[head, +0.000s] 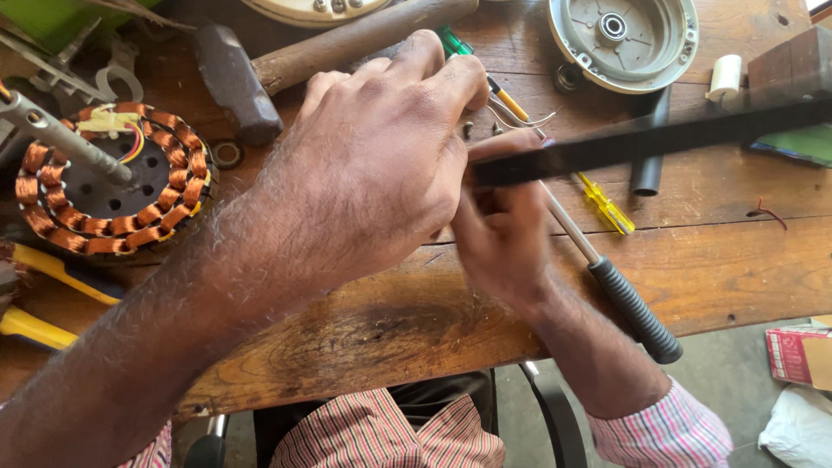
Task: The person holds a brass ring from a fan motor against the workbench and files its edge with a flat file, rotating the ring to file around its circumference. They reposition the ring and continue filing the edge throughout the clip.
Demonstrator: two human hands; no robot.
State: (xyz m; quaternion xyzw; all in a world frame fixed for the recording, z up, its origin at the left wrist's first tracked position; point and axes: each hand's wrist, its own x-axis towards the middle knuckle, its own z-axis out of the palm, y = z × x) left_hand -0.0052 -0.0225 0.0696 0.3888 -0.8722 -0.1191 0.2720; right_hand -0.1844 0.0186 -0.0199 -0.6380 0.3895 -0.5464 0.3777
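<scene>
Left hand (pixel 373 165) arches knuckles-up, its grip with the right hand (pixel 503 234) pinching a black strip (pixel 650 139).

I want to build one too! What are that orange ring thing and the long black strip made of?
The ring of shiny orange coils looks like bare copper wire wound on a dark metal core. The long flat black strip the right hand pinches looks like matte plastic or rubber; it is too blurred to tell which.

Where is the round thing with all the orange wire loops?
In the head view, the ring of copper coils lies on the wooden table at the far left, just left of the left hand and below the hammer.
</scene>
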